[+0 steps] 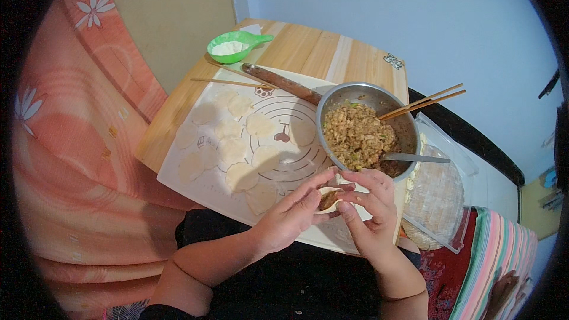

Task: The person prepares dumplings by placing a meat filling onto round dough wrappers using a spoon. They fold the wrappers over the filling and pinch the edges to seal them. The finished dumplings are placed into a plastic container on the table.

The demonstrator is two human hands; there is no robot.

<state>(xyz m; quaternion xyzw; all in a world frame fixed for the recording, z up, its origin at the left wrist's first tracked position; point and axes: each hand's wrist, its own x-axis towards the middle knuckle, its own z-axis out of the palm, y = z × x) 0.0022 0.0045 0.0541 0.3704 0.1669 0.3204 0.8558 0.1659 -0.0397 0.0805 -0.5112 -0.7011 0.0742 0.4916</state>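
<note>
Between my two hands, over the front of a white dough mat [299, 173], is a dumpling [329, 200] whose wrapper is folded part way round brown filling. My left hand [299, 204] grips its left side with the fingers curled under and behind it. On the other side my right hand [370, 201] has thumb and fingertips on the wrapper's edge. Several round dough wrappers [242, 176] lie on the mat to the left, some overlapping. Just beyond my hands stands a metal bowl [409, 120] of minced filling [358, 133], with chopsticks [424, 104] and a grey-handled utensil [418, 158] in it.
A rolling pin [281, 83] lies left of the bowl, near a thin stick [231, 83]. Farther back is a green scoop [228, 51] of white flour on the wooden table [308, 47]. At right are a round woven tray [435, 201] and a clear plastic lid [468, 160]; an orange curtain [89, 172] hangs left.
</note>
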